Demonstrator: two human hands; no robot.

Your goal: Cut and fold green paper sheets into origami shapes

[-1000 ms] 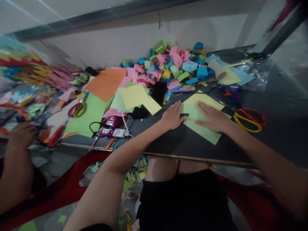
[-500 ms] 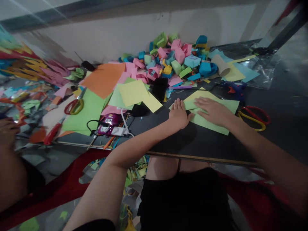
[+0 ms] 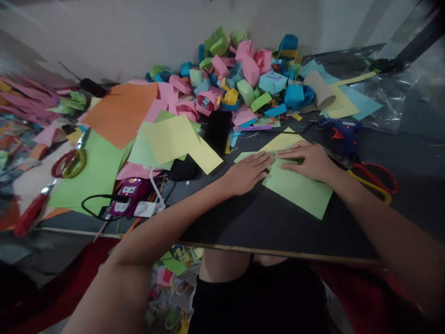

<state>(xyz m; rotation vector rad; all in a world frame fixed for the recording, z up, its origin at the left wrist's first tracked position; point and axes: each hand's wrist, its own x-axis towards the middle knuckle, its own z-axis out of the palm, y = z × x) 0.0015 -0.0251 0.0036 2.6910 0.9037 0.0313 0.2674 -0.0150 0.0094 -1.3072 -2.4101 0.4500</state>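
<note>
A sheet of light green paper (image 3: 299,192) lies slantwise on the dark tabletop, and a yellow paper (image 3: 283,139) shows behind it. My left hand (image 3: 247,174) rests flat on the green paper's left part, fingers stretched out to the right. From the other side my right hand (image 3: 309,160) lies on the same sheet, fingers stretched left and thumb apart from them. The fingertips of both hands nearly meet on the paper. Just right of my right hand are scissors with red and yellow handles (image 3: 377,178).
A blue glue gun (image 3: 347,132) lies behind the scissors, near a cardboard tube (image 3: 320,90). Folded coloured paper pieces (image 3: 239,74) are heaped at the back. To the left are loose sheets, a black phone (image 3: 218,132), a purple device (image 3: 130,192) and more scissors (image 3: 69,162).
My left hand has turned so its fingers point right toward my right hand. The green sheet has turned slightly, its near corner closer to me. The whole view has shifted right.
</note>
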